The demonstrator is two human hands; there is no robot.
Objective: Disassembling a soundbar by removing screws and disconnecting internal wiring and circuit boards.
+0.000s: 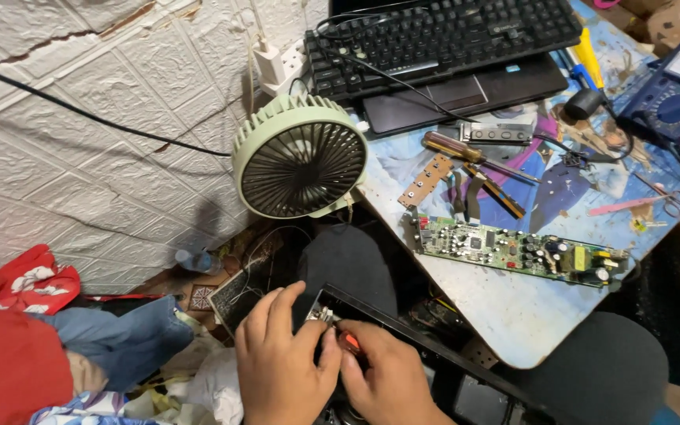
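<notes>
My left hand [281, 362] and my right hand [383, 378] meet at the bottom middle, over the corner of a black flat device frame [403, 327] that runs off to the lower right. Both hands pinch a small silver metal part [323, 316] at that corner. Something small and red-orange [350, 341] shows between my fingers. Its shape is hidden by my right hand. My knees in dark trousers sit on either side of the frame.
A long green circuit board [513, 250] lies on the low table [513, 315], with a wooden-handled screwdriver [466, 151], brown board strips [426, 179], a laptop keyboard [442, 35] and a blue multimeter [674, 94]. A pale green fan [301, 157] stands at the table's left edge. Clothes [33, 338] lie left.
</notes>
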